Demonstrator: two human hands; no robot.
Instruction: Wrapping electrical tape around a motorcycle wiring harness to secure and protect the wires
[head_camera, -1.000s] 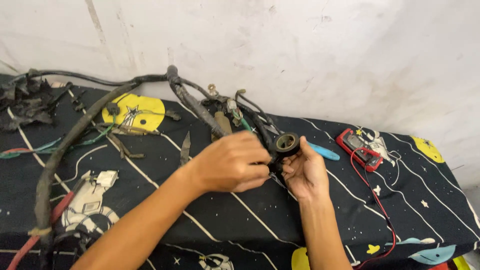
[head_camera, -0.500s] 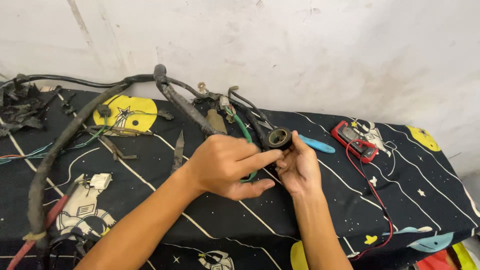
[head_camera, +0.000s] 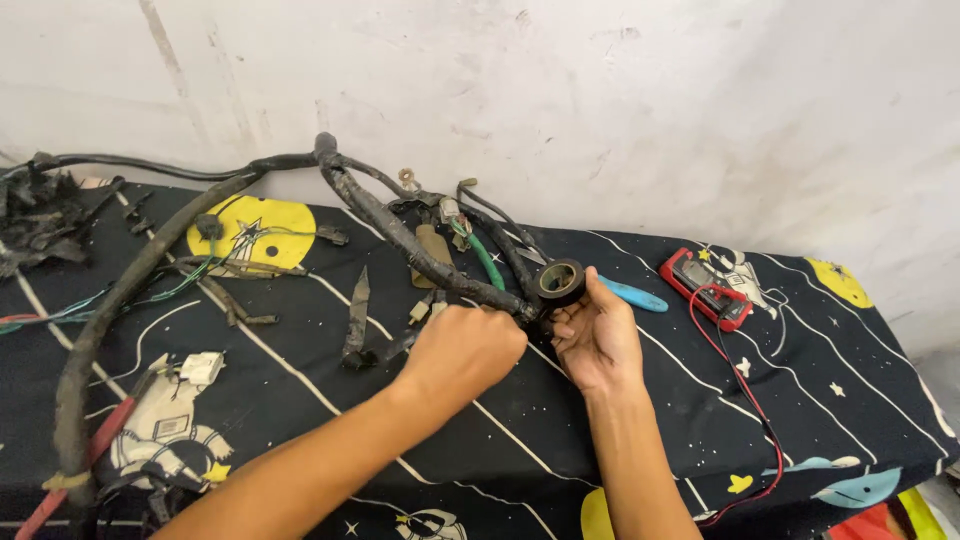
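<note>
Left hand (head_camera: 468, 352) grip is closed on the harness (head_camera: 400, 235); right hand (head_camera: 598, 335) pinches a tape roll (head_camera: 558, 282) just beside it.

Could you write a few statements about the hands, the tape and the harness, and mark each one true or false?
1. The right hand holds a black tape roll. True.
2. The left hand lies flat on the cloth, apart from the harness. False: it grips the harness right beside the roll.
3. A red multimeter lies to the right of the hands. True.
4. The cloth is plain white. False: it is black with white lines, stars and yellow discs.
5. A blue-handled tool lies behind the right hand. True.
</note>
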